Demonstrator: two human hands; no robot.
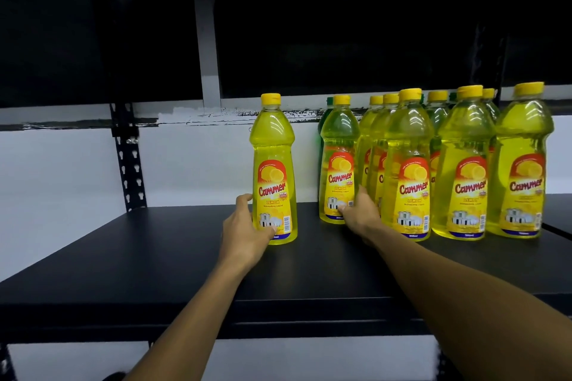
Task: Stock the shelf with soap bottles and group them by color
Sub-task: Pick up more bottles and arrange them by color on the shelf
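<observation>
**Two hands on two lemon soap bottles at the shelf**

While the left hand (244,230) wraps around the lower body of a lone yellow soap bottle (274,170), its thumb lies across the label's bottom edge and its fingers (243,199) curl behind the left side, so it grips that bottle. This bottle stands upright on the black shelf (154,257), well apart to the left of the others.

The right hand (360,215) reaches to a second yellow bottle (339,161) at the left end of the group; its thumb presses the lower label and its fingers go round the bottle's right side, grasping it. That bottle also stands upright on the shelf.

Just to the right stands a cluster of yellow bottles (464,164), upright and packed close together in at least two rows, all with yellow caps and red-and-yellow "Cammer Lemon" labels facing forward. A green bottle (323,120) shows partly behind the second yellow bottle, at the back of the shelf. A black slotted upright (128,158) of the shelving frame rises at the left, against a white wall (62,170).
</observation>
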